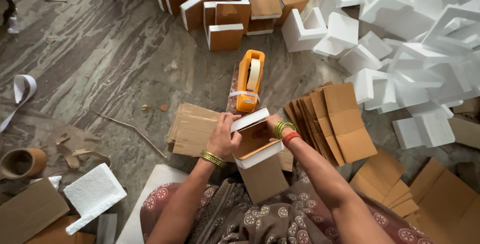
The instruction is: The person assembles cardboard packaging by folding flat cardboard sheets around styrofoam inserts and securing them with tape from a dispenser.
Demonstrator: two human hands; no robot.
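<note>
both hands on a foam-and-card corner piece, right by the tape dispenser

step looks like taping: left hand (223, 136) closed over the near-left edge of the foam corner piece (256, 141), held above the lap w/ card liner inside; right hand (272, 123) mostly hidden behind it, seems to grip the far side, can't tell fully. orange tape dispenser (249, 80) sits on the floor just beyond. next move prob needs one hand freed to pull tape while the other keeps the piece steady. forearms angled inward, wrists bent down. card stack (194, 130) to the left.
</note>
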